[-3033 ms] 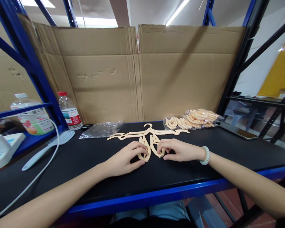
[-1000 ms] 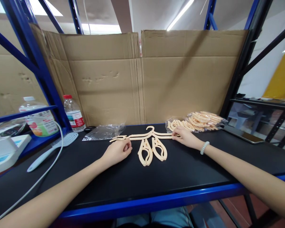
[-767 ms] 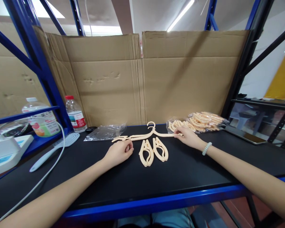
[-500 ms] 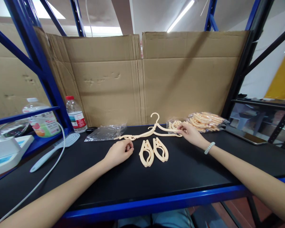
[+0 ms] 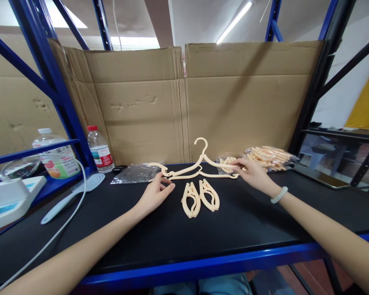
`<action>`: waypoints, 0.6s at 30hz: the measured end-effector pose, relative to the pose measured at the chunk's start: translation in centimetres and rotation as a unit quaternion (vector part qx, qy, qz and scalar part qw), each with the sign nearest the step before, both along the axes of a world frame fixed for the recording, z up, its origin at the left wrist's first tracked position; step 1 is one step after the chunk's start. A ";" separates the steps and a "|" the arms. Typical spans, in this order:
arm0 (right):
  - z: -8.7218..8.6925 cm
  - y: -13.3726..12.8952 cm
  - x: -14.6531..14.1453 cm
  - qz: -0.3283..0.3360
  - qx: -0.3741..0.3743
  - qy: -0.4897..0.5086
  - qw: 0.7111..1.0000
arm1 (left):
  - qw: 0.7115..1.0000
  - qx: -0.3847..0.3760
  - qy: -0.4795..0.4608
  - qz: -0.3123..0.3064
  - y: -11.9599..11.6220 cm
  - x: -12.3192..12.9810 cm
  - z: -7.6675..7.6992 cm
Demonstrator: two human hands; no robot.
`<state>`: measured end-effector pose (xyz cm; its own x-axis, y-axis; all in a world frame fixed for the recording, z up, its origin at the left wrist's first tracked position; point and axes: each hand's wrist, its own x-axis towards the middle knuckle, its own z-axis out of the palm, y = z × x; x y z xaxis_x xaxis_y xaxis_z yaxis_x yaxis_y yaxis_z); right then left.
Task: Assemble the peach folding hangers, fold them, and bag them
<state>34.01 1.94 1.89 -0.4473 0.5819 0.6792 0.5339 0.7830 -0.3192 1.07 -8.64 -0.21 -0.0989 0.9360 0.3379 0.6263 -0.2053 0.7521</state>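
Observation:
A cream plastic clothes hanger (image 5: 187, 169) spans the space between my hands, its hook up. My right hand (image 5: 252, 173) pinches its right end between thumb and fingers. At the left end, my left hand (image 5: 155, 193) has its fingertips closed on the hanger, partly hiding that joint. A lower cream bar with a small hook-like middle runs beneath; whether it belongs to the same hanger I cannot tell. Nearer to me lie two folded cream hangers, a left one (image 5: 197, 205) and a right one (image 5: 215, 200), side by side on the black tabletop (image 5: 178, 237).
Behind my right hand lies a clear bag of cream hangers (image 5: 269, 155), with a phone (image 5: 321, 177) to its right. A flat plastic bag (image 5: 132, 173), hairbrush (image 5: 70, 198), red-capped bottle (image 5: 100, 151) and white cable (image 5: 75, 209) are leftward. Cardboard (image 5: 141, 110) stands at the back.
The hanger's hook and arms have risen, and its left end now stands up above my left hand. My left fingers have moved forward onto that end; my right hand keeps its grip.

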 end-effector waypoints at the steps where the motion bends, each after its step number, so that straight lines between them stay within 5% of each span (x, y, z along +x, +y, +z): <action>1: -0.1 -0.2 -0.2 0.010 0.002 -0.009 1.000 | 1.000 0.007 0.002 -0.008 -0.1 0.2 0.1; 7: -0.7 -1.7 -1.3 0.046 -0.032 -0.044 0.997 | 0.988 0.047 0.129 -0.072 -1.3 1.3 0.9; 11: -0.9 -2.0 -1.5 0.082 0.014 -0.078 0.993 | 0.981 0.054 0.146 -0.113 -1.6 1.6 1.1; 18: -0.5 -2.9 -1.4 -0.050 0.160 -0.192 0.967 | 0.983 0.049 0.134 -0.117 -1.4 1.5 0.9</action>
